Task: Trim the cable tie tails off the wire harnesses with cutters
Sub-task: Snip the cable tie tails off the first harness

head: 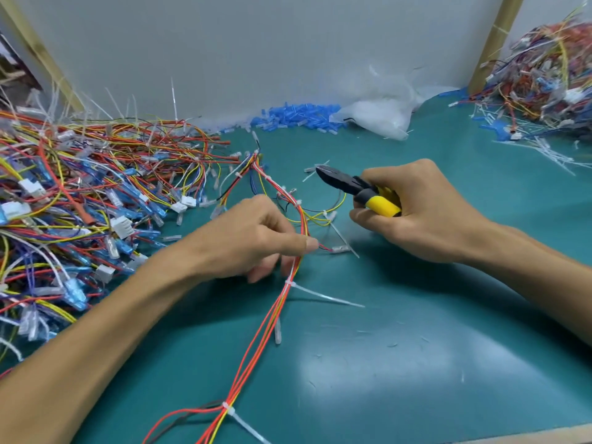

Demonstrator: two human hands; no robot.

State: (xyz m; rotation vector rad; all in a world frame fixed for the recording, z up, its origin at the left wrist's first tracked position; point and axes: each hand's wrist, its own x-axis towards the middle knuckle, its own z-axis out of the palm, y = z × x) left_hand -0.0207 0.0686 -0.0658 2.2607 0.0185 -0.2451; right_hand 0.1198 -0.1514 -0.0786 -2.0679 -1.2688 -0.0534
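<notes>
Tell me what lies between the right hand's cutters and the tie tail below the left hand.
Only a yellow wire loop and a second tail lie on the mat between the cutters and that tie tail.

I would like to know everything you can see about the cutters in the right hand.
The cutters have a dark metal-looking head and yellow handles with grey collars. The right hand grips the handles, fingers curled round them. The pointed head sticks out to the left, jaws seemingly closed, over the green mat near loose white tie scraps. Only the hand visibly touches them.
</notes>
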